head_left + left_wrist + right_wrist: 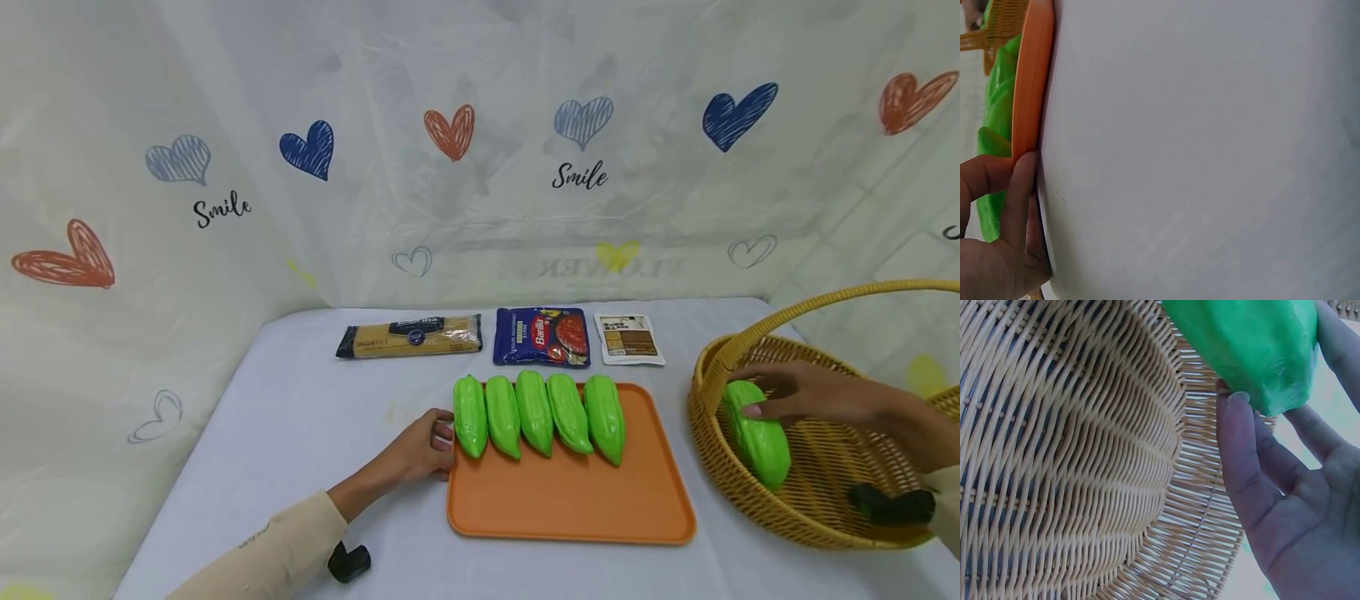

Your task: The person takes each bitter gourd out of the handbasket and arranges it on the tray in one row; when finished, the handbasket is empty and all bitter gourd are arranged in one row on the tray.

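My left hand (426,446) grips the left rim of an orange tray (570,508), its fingertips (1024,164) at the edge in the left wrist view. Along the tray's back half, several glossy, bright green, ridged long fruits (534,414) lie side by side in a row. At the right, my right hand (806,393) reaches over a wicker basket (708,450) and holds another green ridged fruit (761,446) inside it, near the left wall. In the right wrist view, thumb and fingers close around the end of that green fruit (1254,350).
Behind the tray lie a spaghetti pack (412,337), a blue Barilla pouch (542,337) and a small white-and-brown packet (630,339). The basket's tall handle (825,298) arches over its opening. White sheeting with hearts (450,208) hangs behind the white-covered table (300,400).
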### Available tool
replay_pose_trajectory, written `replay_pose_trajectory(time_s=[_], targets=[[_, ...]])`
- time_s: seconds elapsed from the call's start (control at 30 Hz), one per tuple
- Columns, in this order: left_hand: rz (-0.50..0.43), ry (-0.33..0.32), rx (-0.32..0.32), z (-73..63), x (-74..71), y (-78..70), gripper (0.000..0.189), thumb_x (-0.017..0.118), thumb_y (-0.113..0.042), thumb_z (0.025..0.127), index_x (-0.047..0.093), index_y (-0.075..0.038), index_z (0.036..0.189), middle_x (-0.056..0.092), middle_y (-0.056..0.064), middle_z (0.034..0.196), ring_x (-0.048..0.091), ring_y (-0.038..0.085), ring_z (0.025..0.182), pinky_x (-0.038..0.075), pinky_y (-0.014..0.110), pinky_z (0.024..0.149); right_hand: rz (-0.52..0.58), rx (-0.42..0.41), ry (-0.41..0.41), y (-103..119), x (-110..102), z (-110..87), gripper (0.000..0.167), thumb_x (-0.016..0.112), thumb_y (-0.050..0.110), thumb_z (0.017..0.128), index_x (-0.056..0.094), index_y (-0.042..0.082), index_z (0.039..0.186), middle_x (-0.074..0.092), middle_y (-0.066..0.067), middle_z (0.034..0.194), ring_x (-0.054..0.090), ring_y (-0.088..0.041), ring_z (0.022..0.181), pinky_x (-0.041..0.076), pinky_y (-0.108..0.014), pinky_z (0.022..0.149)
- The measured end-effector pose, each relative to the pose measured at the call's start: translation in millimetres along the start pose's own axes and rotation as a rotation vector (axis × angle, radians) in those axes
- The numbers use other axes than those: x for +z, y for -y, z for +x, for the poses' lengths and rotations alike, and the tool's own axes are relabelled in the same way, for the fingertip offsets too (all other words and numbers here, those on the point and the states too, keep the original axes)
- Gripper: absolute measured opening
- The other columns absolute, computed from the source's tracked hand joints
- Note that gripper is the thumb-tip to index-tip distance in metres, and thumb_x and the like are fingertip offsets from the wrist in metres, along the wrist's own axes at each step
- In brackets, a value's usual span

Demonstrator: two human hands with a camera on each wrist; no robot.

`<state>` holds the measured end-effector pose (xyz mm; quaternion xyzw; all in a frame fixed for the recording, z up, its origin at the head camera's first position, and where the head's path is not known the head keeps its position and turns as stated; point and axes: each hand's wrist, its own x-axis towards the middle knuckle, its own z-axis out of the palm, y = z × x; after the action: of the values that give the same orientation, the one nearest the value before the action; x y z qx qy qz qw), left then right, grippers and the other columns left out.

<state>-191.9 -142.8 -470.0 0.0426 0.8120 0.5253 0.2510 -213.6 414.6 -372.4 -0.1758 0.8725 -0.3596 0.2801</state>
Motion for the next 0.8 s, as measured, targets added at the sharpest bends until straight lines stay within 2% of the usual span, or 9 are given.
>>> replay_pose_trajectory(time_s=[0.03, 0.2, 0.27, 0.33, 0.4, 0.43, 0.5, 0.67, 0.8], targets=[[-0.001, -0.001, 0.0, -0.2, 0.0, -0.9, 0.073, 0.074, -0.002, 0.082, 0.039, -0.001, 0.146, 0.054, 0.014, 0.121, 0.06, 0.022, 0.1, 0.064, 0.032, 0.071, -0.008, 0.001, -0.014, 0.0, -0.8, -1.2, 0.059, 0.056, 0.017, 0.102, 0.032, -0.005, 0.151, 0.042, -0.036, 0.143, 0.06, 0.0, 0.101, 0.059, -0.032, 0.073], [-0.005, -0.001, -0.006, 0.6, 0.0, -3.3, 0.074, 0.074, -0.003, 0.081, 0.039, -0.002, 0.146, 0.054, 0.014, 0.122, 0.061, 0.021, 0.1, 0.064, 0.033, 0.071, -0.046, 0.035, -0.076, 1.6, -5.1, -8.0, 0.06, 0.056, 0.024, 0.102, 0.032, 0.0, 0.152, 0.032, -0.04, 0.149, 0.055, 0.01, 0.104, 0.06, -0.032, 0.075], [-0.004, 0.0, -0.006, 1.5, 0.4, -3.1, 0.074, 0.074, -0.003, 0.082, 0.039, -0.002, 0.146, 0.054, 0.014, 0.122, 0.061, 0.021, 0.099, 0.064, 0.033, 0.071, -0.076, 0.055, -0.109, 2.5, -5.7, -10.8, 0.06, 0.056, 0.026, 0.102, 0.032, 0.002, 0.152, 0.028, -0.039, 0.151, 0.055, 0.007, 0.106, 0.059, -0.032, 0.075], [-0.004, 0.001, -0.008, 2.0, 0.6, -2.9, 0.074, 0.074, -0.003, 0.082, 0.039, -0.002, 0.146, 0.054, 0.014, 0.122, 0.061, 0.021, 0.099, 0.064, 0.032, 0.071, -0.112, 0.068, -0.151, 3.5, -5.1, -13.3, 0.061, 0.057, 0.028, 0.102, 0.033, 0.003, 0.152, 0.028, -0.038, 0.152, 0.059, -0.01, 0.113, 0.059, -0.032, 0.074], [-0.005, -0.001, -0.011, 2.4, 0.7, -2.6, 0.073, 0.074, -0.002, 0.081, 0.039, -0.002, 0.146, 0.054, 0.013, 0.121, 0.061, 0.021, 0.099, 0.064, 0.032, 0.071, -0.146, 0.082, -0.195, 5.1, -3.8, -15.4, 0.062, 0.057, 0.031, 0.102, 0.032, 0.004, 0.152, 0.027, -0.037, 0.153, 0.059, -0.032, 0.119, 0.059, -0.033, 0.073], [-0.005, -0.001, -0.01, 2.4, 0.8, -2.4, 0.073, 0.074, -0.002, 0.081, 0.039, -0.002, 0.146, 0.054, 0.013, 0.121, 0.061, 0.021, 0.098, 0.064, 0.032, 0.07, -0.156, 0.089, -0.212, 6.3, -3.0, -16.1, 0.064, 0.058, 0.032, 0.102, 0.032, 0.004, 0.153, 0.026, -0.037, 0.153, 0.056, -0.045, 0.12, 0.059, -0.034, 0.072], [-0.009, -0.001, -0.015, 2.4, 0.7, -2.2, 0.073, 0.073, -0.002, 0.081, 0.039, -0.002, 0.146, 0.054, 0.013, 0.121, 0.061, 0.021, 0.098, 0.064, 0.032, 0.07, -0.173, 0.1, -0.245, 9.1, -1.2, -17.2, 0.067, 0.058, 0.035, 0.101, 0.031, 0.004, 0.154, 0.024, -0.038, 0.154, 0.047, -0.059, 0.123, 0.06, -0.037, 0.073], [-0.01, -0.005, -0.017, 1.6, 1.0, -1.4, 0.073, 0.073, -0.001, 0.081, 0.039, -0.002, 0.146, 0.053, 0.013, 0.12, 0.061, 0.021, 0.098, 0.064, 0.032, 0.07, -0.181, 0.123, -0.285, 16.5, 2.6, -18.2, 0.078, 0.058, 0.039, 0.101, 0.021, 0.0, 0.158, 0.023, -0.042, 0.15, 0.042, -0.064, 0.124, 0.061, -0.05, 0.079], [-0.006, -0.008, -0.011, 1.1, 0.9, -0.4, 0.073, 0.073, -0.001, 0.081, 0.039, -0.002, 0.146, 0.054, 0.013, 0.12, 0.061, 0.021, 0.098, 0.064, 0.032, 0.07, -0.153, 0.123, -0.288, 20.6, 4.8, -19.6, 0.078, 0.057, 0.038, 0.102, 0.016, 0.001, 0.158, 0.02, -0.044, 0.151, 0.036, -0.067, 0.126, 0.059, -0.054, 0.08]])
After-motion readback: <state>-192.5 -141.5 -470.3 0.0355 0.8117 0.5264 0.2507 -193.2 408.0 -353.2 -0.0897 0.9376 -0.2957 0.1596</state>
